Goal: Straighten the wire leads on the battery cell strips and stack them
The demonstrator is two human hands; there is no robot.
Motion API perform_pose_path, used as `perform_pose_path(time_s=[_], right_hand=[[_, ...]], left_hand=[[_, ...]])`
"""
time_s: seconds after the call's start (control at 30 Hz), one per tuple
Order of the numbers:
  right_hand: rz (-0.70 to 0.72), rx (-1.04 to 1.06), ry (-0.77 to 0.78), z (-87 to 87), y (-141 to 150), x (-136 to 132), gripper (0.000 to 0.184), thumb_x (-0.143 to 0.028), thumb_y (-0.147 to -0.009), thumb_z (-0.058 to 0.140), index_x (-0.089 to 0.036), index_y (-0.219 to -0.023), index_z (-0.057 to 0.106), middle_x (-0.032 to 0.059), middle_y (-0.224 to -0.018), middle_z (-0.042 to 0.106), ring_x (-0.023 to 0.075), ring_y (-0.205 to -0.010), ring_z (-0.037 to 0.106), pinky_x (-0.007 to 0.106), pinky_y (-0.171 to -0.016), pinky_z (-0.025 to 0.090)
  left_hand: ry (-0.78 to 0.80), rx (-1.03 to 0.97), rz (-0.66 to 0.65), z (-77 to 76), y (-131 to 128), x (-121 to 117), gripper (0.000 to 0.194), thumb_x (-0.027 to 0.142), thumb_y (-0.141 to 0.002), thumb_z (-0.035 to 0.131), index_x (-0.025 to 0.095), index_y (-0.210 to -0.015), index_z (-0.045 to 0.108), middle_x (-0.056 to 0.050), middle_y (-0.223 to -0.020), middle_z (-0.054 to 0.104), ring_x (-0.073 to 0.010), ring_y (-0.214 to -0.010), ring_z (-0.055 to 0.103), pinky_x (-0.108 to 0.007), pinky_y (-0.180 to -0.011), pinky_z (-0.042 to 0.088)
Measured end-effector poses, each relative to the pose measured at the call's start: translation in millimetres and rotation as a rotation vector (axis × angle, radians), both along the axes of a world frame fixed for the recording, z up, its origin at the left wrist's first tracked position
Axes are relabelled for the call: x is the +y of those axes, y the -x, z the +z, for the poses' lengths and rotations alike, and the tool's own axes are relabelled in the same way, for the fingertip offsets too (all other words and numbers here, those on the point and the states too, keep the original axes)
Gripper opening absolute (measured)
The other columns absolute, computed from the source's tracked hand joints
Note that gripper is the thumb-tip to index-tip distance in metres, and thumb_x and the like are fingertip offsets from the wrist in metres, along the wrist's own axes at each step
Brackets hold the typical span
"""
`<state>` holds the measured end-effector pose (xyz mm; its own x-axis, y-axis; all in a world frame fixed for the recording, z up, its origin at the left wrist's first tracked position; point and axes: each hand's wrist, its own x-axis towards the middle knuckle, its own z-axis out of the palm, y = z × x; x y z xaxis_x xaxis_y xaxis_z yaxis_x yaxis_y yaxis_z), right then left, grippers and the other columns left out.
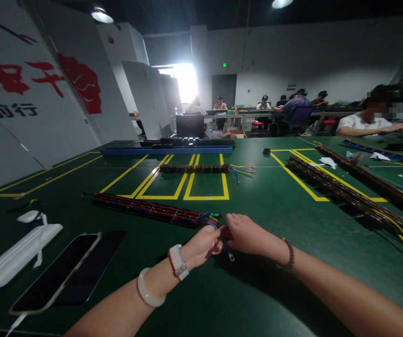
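Note:
A long dark strip laced with red and blue wires [145, 209] lies on the green table, slanting toward me. At its near end, my left hand [203, 243] pinches the wires coming out of it. Directly beside it, my right hand [245, 232] is closed on the same wires, its fingers touching those of the left. A metal ring terminal [231, 256] on a blue wire hangs just below the hands. Blue and green wires show just behind my left fingers. The exact spot between the fingertips is hidden.
Two phones [57, 276] and a white device [22, 255] lie at the left. A shorter wired strip [194, 168] and blue rails [166, 150] lie farther back. More long strips [345, 187] are on the right, where a person [366, 124] works. Others sit in the background.

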<state>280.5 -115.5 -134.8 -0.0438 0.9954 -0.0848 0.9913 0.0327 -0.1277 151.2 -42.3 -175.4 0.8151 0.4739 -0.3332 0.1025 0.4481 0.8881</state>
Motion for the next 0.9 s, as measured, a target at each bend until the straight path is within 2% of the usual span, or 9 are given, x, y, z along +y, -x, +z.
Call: perform_pose_path(time_s=[0.13, 0.23, 0.33, 0.43, 0.53, 0.6, 0.73, 0.8, 0.9], right_hand=[[0.004, 0.018, 0.042, 11.6, -2.9, -0.4, 0.029, -0.031, -0.078, 0.053, -0.01, -0.098, 0.053, 0.0139, -0.101, 0.059, 0.0248, -0.09, 0.055, 0.035, -0.077, 0.039], [0.007, 0.076, 0.097, 19.3, -11.6, 2.5, 0.033, -0.042, -0.085, 0.046, -0.013, -0.095, 0.057, 0.013, -0.097, 0.061, 0.023, -0.085, 0.057, 0.032, -0.071, 0.04], [0.018, 0.132, 0.112, 21.0, -23.9, 6.1, 0.032, -0.04, -0.088, 0.044, -0.016, -0.098, 0.061, 0.0111, -0.096, 0.064, 0.0199, -0.082, 0.059, 0.028, -0.067, 0.04], [0.035, 0.112, 0.038, 16.6, -35.2, 9.9, 0.023, -0.027, -0.087, 0.048, -0.018, -0.101, 0.064, 0.0082, -0.097, 0.065, 0.0179, -0.086, 0.06, 0.026, -0.072, 0.04], [0.057, -0.022, -0.08, 9.3, -43.1, 15.3, 0.025, -0.014, -0.082, 0.05, -0.02, -0.101, 0.067, 0.0071, -0.095, 0.066, 0.0188, -0.09, 0.059, 0.03, -0.081, 0.038], [0.076, -0.15, -0.179, 3.3, -47.6, 20.6, 0.027, -0.009, -0.081, 0.049, -0.019, -0.098, 0.068, 0.0081, -0.09, 0.065, 0.0199, -0.089, 0.057, 0.035, -0.087, 0.036], [0.131, -0.331, -0.355, -11.3, -61.3, 34.2, 0.027, -0.011, -0.085, 0.047, -0.02, -0.098, 0.069, 0.0078, -0.086, 0.063, 0.0209, -0.091, 0.052, 0.045, -0.106, 0.022], [0.184, -0.375, -0.41, -18.5, -69.6, 40.0, 0.031, -0.013, -0.087, 0.045, -0.021, -0.108, 0.067, 0.0067, -0.089, 0.063, 0.0204, -0.095, 0.051, 0.044, -0.112, 0.015], [0.24, -0.395, -0.442, -27.0, -78.9, 44.0, 0.036, -0.013, -0.089, 0.042, -0.022, -0.118, 0.062, 0.0056, -0.092, 0.064, 0.0195, -0.098, 0.049, 0.043, -0.115, 0.013]], left_hand=[[-0.053, 0.009, -0.043, -3.0, 1.8, 2.2, 0.027, 0.034, -0.083, 0.058, 0.011, -0.073, 0.049, 0.006, -0.044, 0.037, -0.0022, -0.035, 0.033, -0.017, -0.038, 0.018], [-0.039, -0.037, -0.08, -7.7, 3.7, 6.2, 0.023, 0.032, -0.085, 0.055, 0.012, -0.075, 0.048, 0.006, -0.046, 0.037, -0.0022, -0.035, 0.032, -0.017, -0.038, 0.016], [-0.007, -0.08, -0.09, -11.5, 4.9, 8.5, 0.023, 0.031, -0.085, 0.055, 0.013, -0.074, 0.046, 0.008, -0.044, 0.033, -0.002, -0.034, 0.028, -0.017, -0.038, 0.013], [0.051, -0.085, -0.073, -12.7, 5.0, 9.3, 0.026, 0.03, -0.085, 0.056, 0.013, -0.071, 0.043, 0.008, -0.042, 0.03, -0.0012, -0.034, 0.024, -0.017, -0.039, 0.013], [0.134, -0.088, -0.073, -11.5, 4.7, 11.4, 0.015, 0.024, -0.086, 0.052, 0.009, -0.084, 0.051, 0.003, -0.052, 0.045, -0.001, -0.036, 0.027, -0.017, -0.038, 0.011], [0.183, -0.09, -0.088, -9.9, 4.9, 14.4, 0.016, 0.019, -0.086, 0.048, 0.008, -0.096, 0.053, 0.0, -0.064, 0.053, -0.0008, -0.037, 0.031, -0.017, -0.038, 0.01], [0.185, -0.089, -0.182, -6.8, 6.8, 22.3, 0.024, 0.017, -0.087, 0.046, 0.006, -0.107, 0.054, -0.001, -0.066, 0.053, 0.0, -0.038, 0.031, -0.017, -0.037, 0.012], [0.17, -0.085, -0.215, -5.9, 7.9, 25.1, 0.026, 0.018, -0.086, 0.047, 0.006, -0.108, 0.054, 0.0, -0.066, 0.052, 0.0004, -0.038, 0.031, -0.016, -0.037, 0.013], [0.166, -0.083, -0.23, -5.4, 8.8, 26.8, 0.025, 0.017, -0.086, 0.047, 0.005, -0.107, 0.053, 0.0, -0.066, 0.051, 0.0004, -0.038, 0.032, -0.016, -0.037, 0.013]])
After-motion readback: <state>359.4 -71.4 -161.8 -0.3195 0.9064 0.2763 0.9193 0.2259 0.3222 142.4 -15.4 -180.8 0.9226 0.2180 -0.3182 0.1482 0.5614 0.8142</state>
